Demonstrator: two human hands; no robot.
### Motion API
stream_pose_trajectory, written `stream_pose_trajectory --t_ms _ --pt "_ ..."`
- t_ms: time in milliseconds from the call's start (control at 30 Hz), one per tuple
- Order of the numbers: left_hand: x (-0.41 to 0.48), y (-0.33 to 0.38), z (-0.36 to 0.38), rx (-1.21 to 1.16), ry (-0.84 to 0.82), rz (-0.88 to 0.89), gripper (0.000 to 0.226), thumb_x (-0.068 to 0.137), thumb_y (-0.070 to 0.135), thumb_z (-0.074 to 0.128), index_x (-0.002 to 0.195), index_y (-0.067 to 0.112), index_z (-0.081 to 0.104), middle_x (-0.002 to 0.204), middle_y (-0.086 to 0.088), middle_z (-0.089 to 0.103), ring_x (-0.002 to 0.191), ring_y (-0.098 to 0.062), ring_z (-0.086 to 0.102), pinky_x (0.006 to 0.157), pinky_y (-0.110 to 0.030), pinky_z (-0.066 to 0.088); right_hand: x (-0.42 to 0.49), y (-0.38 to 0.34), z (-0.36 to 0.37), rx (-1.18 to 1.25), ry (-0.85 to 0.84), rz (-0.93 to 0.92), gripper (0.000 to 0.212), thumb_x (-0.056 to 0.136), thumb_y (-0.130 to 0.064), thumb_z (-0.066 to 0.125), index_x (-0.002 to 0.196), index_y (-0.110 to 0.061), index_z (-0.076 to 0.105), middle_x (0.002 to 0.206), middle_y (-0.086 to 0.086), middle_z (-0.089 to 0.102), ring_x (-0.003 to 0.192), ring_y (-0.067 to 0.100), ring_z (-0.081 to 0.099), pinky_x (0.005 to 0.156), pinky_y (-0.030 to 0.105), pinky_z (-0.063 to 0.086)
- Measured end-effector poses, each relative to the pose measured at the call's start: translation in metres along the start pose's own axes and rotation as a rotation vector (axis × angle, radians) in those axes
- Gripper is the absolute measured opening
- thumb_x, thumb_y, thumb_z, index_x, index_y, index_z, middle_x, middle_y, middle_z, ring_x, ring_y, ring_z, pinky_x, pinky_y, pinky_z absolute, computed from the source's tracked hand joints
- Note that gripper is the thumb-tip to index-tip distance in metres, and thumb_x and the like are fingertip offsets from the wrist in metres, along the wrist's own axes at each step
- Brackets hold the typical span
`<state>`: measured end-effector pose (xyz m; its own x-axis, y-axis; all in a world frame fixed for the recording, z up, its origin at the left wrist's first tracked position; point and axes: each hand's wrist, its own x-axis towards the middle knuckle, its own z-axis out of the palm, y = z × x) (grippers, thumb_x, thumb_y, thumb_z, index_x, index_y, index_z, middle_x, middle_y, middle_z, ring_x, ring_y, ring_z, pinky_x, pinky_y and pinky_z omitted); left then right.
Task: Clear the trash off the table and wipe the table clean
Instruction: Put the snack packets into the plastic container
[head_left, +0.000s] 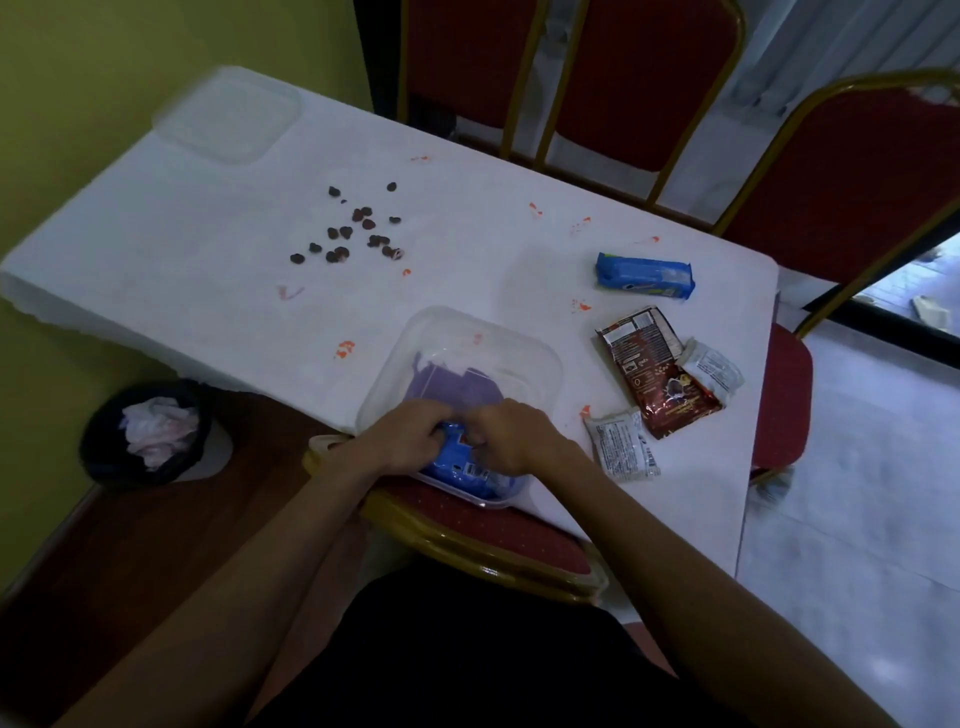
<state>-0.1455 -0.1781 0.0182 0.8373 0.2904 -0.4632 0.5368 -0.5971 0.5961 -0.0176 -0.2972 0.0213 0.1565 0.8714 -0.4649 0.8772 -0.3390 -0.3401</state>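
Observation:
A clear plastic container (519, 345) sits at the near edge of the white table (208, 291). Inside it lie a purple cloth (452, 384) and a blue packet (457, 465). My left hand (410, 434) and my right hand (511, 434) both grip the blue packet inside the container. Trash lies on the table: a blue wrapper (644, 276), a brown wrapper (654, 374), two small white wrappers (623, 449) (714, 369), and several dark seed-like scraps (348, 228). Orange-red smears (344, 349) dot the tabletop.
A black bin (148, 431) holding crumpled paper stands on the floor to the left. A clear lid (228, 117) rests at the table's far left corner. Red chairs with gold frames (852, 171) ring the table; one (493, 530) is tucked under the near edge.

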Motion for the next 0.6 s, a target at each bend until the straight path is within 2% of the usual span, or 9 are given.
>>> stream_pose_trajectory --t_ms 67,133,167,267,367,467,600 --pt "0.003 0.002 0.001 0.041 -0.034 -0.004 0.028 0.092 0.004 0.051 0.116 0.006 0.066 0.115 -0.016 0.068 0.104 -0.029 0.062 0.084 -0.029 0.042 0.001 -0.001 0.003 -0.001 -0.019 0.025 0.032 0.091 -0.017 0.058 0.123 -0.02 0.057 0.096 0.006 0.066 0.085 0.026 0.061 0.069 0.039 0.053" --pt "0.006 0.006 0.001 0.091 -0.034 0.009 0.031 0.09 0.005 0.051 0.118 0.008 0.066 0.116 -0.015 0.069 0.105 -0.03 0.063 0.088 -0.035 0.048 0.001 0.003 0.003 0.039 -0.004 0.044 0.02 0.092 -0.02 0.058 0.111 -0.016 0.06 0.095 0.008 0.065 0.084 0.027 0.06 0.067 0.038 0.05" --pt "0.008 0.007 0.001 0.104 -0.026 0.019 0.036 0.089 0.005 0.051 0.121 0.011 0.066 0.118 -0.013 0.069 0.106 -0.03 0.063 0.09 -0.039 0.05 -0.002 0.006 0.001 0.075 0.03 0.053 0.013 0.093 -0.022 0.059 0.103 -0.015 0.06 0.095 0.008 0.065 0.085 0.027 0.06 0.068 0.038 0.05" --pt "0.014 0.009 -0.001 0.1 0.005 0.04 0.041 0.084 0.002 0.052 0.12 0.016 0.067 0.123 -0.01 0.068 0.108 -0.028 0.063 0.093 -0.043 0.051 -0.01 0.018 -0.007 0.19 0.251 0.108 0.014 0.093 -0.03 0.061 0.098 -0.018 0.061 0.097 0.007 0.067 0.088 0.027 0.061 0.072 0.04 0.052" --pt "0.018 0.02 -0.005 0.093 0.012 0.033 0.044 0.085 -0.001 0.053 0.122 0.019 0.066 0.125 -0.003 0.066 0.114 -0.023 0.06 0.097 -0.036 0.05 -0.018 0.029 -0.013 0.253 0.426 0.124 0.008 0.09 -0.024 0.058 0.094 -0.018 0.061 0.092 0.004 0.069 0.084 0.025 0.063 0.072 0.042 0.054" --pt "0.022 0.033 -0.007 0.02 0.043 0.06 0.041 0.087 -0.008 0.05 0.121 0.011 0.065 0.116 -0.001 0.065 0.106 -0.01 0.054 0.09 -0.015 0.038 -0.025 0.038 -0.015 0.362 0.548 0.118 0.006 0.089 -0.022 0.059 0.091 -0.02 0.064 0.088 -0.002 0.07 0.082 0.019 0.064 0.074 0.041 0.055" --pt "0.038 0.051 -0.009 -0.119 0.167 0.061 0.042 0.088 -0.001 0.047 0.122 0.018 0.064 0.118 -0.001 0.069 0.104 -0.012 0.062 0.086 -0.021 0.047 -0.032 0.05 -0.018 0.486 0.689 0.159 0.005 0.09 -0.019 0.065 0.093 -0.017 0.068 0.088 -0.004 0.072 0.08 0.012 0.065 0.076 0.033 0.055"
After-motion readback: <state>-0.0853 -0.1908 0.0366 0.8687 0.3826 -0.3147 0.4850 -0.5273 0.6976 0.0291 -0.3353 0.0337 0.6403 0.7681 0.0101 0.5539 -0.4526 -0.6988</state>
